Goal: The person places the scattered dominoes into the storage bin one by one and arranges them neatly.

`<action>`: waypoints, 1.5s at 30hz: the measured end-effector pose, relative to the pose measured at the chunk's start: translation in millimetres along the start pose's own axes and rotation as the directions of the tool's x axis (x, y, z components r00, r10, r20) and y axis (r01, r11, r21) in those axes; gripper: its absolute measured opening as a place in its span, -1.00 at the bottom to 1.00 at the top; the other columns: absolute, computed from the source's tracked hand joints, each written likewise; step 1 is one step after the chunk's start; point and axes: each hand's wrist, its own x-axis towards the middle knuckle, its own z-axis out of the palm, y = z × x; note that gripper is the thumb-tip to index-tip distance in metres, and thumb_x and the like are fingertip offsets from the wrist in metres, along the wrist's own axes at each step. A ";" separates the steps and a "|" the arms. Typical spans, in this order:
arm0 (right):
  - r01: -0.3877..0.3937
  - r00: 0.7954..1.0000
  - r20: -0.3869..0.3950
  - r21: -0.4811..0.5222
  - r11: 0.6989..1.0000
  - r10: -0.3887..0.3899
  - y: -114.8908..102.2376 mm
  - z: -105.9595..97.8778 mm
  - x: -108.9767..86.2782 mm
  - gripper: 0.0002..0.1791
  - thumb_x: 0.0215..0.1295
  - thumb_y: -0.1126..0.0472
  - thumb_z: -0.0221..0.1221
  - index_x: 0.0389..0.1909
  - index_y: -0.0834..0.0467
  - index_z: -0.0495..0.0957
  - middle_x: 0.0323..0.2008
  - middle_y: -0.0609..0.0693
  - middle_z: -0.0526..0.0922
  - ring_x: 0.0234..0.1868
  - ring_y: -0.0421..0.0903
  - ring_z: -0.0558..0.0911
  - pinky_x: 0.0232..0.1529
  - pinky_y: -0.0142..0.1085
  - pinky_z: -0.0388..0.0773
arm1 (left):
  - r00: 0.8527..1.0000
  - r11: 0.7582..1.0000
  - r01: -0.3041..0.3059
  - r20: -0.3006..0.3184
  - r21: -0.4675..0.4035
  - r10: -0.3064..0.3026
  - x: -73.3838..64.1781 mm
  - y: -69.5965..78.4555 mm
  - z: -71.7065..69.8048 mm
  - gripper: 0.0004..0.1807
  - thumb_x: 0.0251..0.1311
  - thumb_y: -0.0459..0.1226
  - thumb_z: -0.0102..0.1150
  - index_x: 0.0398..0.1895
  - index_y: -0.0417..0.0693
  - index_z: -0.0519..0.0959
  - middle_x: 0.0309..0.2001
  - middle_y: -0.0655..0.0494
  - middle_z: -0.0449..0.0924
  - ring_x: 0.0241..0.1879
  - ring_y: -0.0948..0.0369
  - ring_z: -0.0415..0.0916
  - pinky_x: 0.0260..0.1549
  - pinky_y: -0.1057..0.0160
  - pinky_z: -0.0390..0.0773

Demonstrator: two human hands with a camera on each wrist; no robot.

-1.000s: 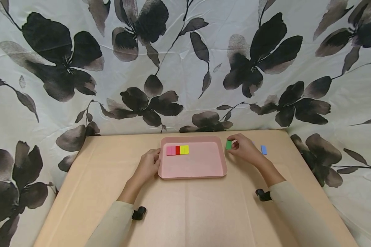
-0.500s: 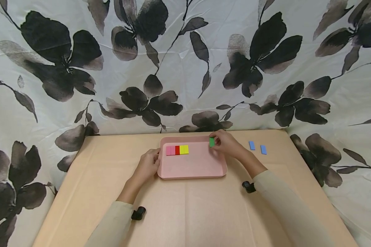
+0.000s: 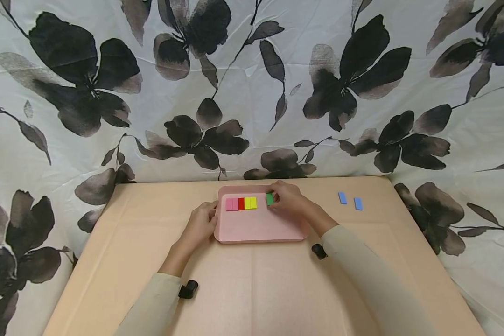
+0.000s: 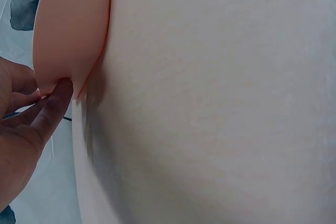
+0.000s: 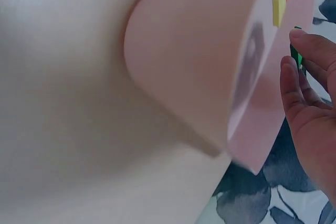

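One left hand (image 3: pixel 201 221) pinches pink tray (image 3: pixel 260 232) at left side, useful steadying; five-tile row (image 3: pixel 241 204) inside; green tile (image 3: pixel 269 199) over tray, right of row, pinched by right hand (image 3: pixel 288 199), best lowered flat without nudging row; two blue tiles (image 3: pixel 342 198) farther right.

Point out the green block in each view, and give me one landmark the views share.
Head: slightly right of and below the picture's centre, right of the yellow blocks, pinched in the right hand: the green block.
Left wrist: not in it.
Right wrist: near the right edge, above mid-height, partly hidden by fingers.
Shared landmark: the pink tray, visible in all three.
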 end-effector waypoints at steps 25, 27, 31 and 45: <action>-0.032 0.998 0.052 0.196 0.980 0.022 -9.3 32.9 18.6 -0.60 0.26 0.30 0.42 0.09 0.23 0.58 -0.20 0.09 0.49 -0.19 -0.06 0.48 -0.21 -0.37 0.48 | 1.000 1.000 -0.014 -0.008 0.012 0.014 -0.2 -1.4 0.6 -0.48 0.28 -0.49 0.20 0.33 -0.39 0.50 0.05 -0.22 0.65 -0.16 0.07 0.64 -0.22 0.21 0.65; -0.044 0.998 0.053 0.199 0.979 0.034 -9.9 33.1 18.4 -0.59 0.26 0.30 0.42 0.10 0.23 0.58 -0.17 0.09 0.47 -0.17 -0.06 0.48 -0.20 -0.38 0.48 | 1.000 1.000 -0.010 -0.007 0.007 0.010 -0.1 -1.0 0.1 -0.48 0.28 -0.49 0.20 0.33 -0.38 0.50 0.05 -0.21 0.65 -0.17 0.07 0.64 -0.24 0.22 0.65; -0.062 0.997 0.057 0.196 0.979 0.052 -10.2 33.3 18.2 -0.58 0.27 0.28 0.42 0.13 0.22 0.59 -0.12 0.11 0.47 -0.14 -0.06 0.47 -0.19 -0.38 0.48 | 1.000 1.000 0.000 0.001 -0.003 0.000 0.9 -0.5 -0.2 -0.48 0.28 -0.50 0.19 0.34 -0.39 0.49 0.07 -0.22 0.64 -0.16 0.07 0.65 -0.25 0.24 0.66; -0.061 0.998 0.045 0.201 0.978 0.053 -3.4 34.2 25.2 -0.54 0.28 0.25 0.42 0.18 0.21 0.59 -0.07 0.09 0.44 -0.12 -0.05 0.47 -0.15 -0.36 0.46 | 1.000 1.000 0.024 0.000 -0.008 -0.024 5.6 0.4 4.1 -0.46 0.28 -0.50 0.18 0.36 -0.36 0.48 0.11 -0.22 0.63 -0.15 0.07 0.64 -0.25 0.27 0.64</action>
